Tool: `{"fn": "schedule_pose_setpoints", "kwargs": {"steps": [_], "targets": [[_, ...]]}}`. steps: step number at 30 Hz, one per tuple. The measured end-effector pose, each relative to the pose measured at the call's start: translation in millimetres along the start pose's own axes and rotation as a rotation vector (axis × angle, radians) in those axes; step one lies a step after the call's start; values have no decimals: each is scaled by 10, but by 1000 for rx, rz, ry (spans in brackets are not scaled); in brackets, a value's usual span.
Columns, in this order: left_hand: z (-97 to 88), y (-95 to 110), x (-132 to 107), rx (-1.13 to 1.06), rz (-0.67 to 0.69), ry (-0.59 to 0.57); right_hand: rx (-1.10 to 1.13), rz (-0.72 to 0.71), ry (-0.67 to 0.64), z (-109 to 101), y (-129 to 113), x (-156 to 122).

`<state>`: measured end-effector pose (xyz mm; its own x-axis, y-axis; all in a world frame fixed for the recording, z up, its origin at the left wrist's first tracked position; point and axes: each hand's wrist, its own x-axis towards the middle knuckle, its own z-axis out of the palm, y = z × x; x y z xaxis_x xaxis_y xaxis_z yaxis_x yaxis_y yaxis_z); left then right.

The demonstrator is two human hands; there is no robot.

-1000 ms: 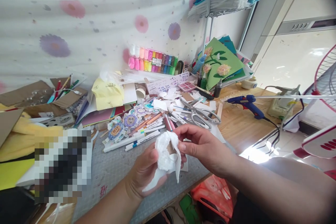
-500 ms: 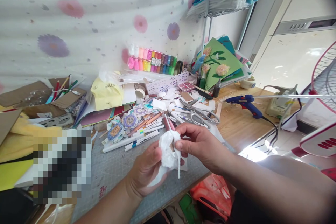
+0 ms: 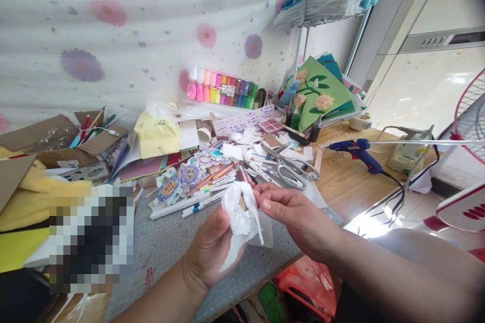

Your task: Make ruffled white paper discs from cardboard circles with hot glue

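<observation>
A crumpled white tissue [image 3: 239, 218] is held over the grey cutting mat [image 3: 166, 247], a small brown piece showing inside its folds. My left hand [image 3: 210, 252] is closed around the tissue from below. My right hand [image 3: 290, 212] pinches the tissue's upper edge with thumb and fingertips. Just beyond the hands lie several white marker pens [image 3: 204, 202] and round decorated paper badges [image 3: 189, 174].
Large scissors [image 3: 291, 169] lie behind my right hand. A blue glue gun [image 3: 356, 151] rests on the wooden table at right, its cable trailing forward. Colourful clay packs [image 3: 222, 93], a green flower card [image 3: 322, 92], cardboard [image 3: 38, 136] and a fan [image 3: 470, 126] surround the mat.
My right hand's fingers have shifted along the tissue's top edge, pulling a fold outward; the tissue hangs a little looser. Both hands stay in nearly the same place.
</observation>
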<state>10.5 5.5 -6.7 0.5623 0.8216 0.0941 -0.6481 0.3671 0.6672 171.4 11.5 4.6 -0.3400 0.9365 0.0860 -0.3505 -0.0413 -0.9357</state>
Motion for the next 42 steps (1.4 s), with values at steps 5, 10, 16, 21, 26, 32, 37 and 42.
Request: {"fn": "schedule_pose_setpoints", "kwargs": {"steps": [5,10,16,21,26,32,37,42], "targets": [[-45,-17,1,57,-16,7,29,34,31,79,2,-1],[-21,4,5,87,-35,45,51,65,54,135,1,11],[-11,53,8,83,-30,40,-59,29,18,41,-7,42],[-90,41,-12,42,-15,-10,-267,-174,116,-108,-122,88],[-109,-12,-6,28,-87,-75,-329,-164,81,-35,-186,74],[-63,-19,3,34,-145,-83,-492,-164,129,31,-170,96],[-55,11,0,64,-125,-41,-352,-107,98,-31,-160,77],[-84,51,10,80,5,2,-23,-2,2,-105,-103,2]]}}
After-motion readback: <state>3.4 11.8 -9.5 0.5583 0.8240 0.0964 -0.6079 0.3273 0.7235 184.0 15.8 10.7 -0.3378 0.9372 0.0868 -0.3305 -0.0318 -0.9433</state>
